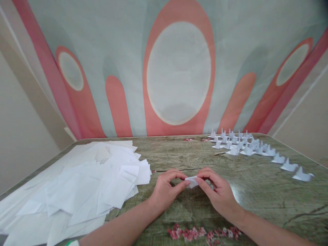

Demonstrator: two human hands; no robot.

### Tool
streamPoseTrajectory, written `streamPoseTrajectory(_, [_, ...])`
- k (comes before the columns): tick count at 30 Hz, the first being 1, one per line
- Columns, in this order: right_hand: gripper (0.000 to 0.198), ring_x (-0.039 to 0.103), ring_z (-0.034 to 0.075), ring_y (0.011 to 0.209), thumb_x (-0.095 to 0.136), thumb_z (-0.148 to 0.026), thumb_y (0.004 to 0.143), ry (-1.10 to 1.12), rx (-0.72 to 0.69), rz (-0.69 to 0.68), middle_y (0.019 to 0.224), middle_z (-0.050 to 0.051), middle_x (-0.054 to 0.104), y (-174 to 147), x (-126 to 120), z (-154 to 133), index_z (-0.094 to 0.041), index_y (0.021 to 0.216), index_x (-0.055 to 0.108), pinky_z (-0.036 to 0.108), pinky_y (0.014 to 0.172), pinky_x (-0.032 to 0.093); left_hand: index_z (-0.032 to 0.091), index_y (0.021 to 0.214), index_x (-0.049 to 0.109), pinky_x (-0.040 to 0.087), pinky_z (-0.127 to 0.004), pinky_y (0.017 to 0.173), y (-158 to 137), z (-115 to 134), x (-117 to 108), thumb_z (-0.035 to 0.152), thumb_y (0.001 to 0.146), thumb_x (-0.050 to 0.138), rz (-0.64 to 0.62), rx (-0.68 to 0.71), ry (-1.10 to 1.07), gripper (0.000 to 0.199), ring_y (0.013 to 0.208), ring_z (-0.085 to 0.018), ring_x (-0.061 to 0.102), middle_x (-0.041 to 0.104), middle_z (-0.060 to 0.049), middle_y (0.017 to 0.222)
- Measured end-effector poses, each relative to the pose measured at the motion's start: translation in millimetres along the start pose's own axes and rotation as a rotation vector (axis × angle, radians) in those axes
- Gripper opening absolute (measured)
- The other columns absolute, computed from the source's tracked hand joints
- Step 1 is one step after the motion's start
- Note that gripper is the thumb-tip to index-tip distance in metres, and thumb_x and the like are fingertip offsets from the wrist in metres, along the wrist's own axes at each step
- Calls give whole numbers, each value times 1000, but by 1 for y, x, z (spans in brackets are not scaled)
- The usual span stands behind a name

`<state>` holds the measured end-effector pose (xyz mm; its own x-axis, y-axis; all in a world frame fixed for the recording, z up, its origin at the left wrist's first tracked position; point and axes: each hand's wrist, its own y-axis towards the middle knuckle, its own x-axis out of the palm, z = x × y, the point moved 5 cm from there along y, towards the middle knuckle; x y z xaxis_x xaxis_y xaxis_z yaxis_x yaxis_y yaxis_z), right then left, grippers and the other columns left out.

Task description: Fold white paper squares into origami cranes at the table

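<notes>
Between my two hands, just above the table's middle, is a small folded piece of white paper (192, 182). My left hand (169, 186) pinches its left side between thumb and fingers. On the right side, my right hand (216, 189) grips it the same way. The fingertips cover both ends of the paper, so its full shape is hidden. Off to the right stand several folded white paper birds (248, 150) in uneven rows, the nearest paper bird (303, 175) close to the right edge.
A wide, loose pile of white paper sheets (84, 184) spreads over the left of the wood-patterned table (164, 153). Pink printed flowers (194, 233) mark its near edge. Behind the far edge hangs a grey-green backdrop (133, 51) with coral shapes.
</notes>
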<state>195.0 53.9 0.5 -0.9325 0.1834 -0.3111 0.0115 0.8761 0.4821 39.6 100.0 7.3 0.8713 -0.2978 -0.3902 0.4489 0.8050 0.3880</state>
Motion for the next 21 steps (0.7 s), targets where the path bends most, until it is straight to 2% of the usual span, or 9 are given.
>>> streamPoseTrajectory(11, [5, 54, 15, 78, 56, -23, 84, -41, -31, 10, 81, 2, 57, 1, -1, 1, -21, 82, 61, 26, 71, 41, 17, 74, 68, 47, -26, 72, -1, -4, -3, 21, 76, 63, 41, 13, -1, 6, 73, -15, 61, 67, -4, 77])
streamPoseTrajectory(21, [7, 55, 14, 73, 57, -24, 82, -47, -41, 12, 78, 2, 57, 2, -1, 5, -21, 79, 63, 27, 68, 43, 18, 77, 68, 48, -27, 74, 1, -3, -3, 22, 78, 62, 57, 38, 5, 8, 75, -15, 62, 68, -4, 78])
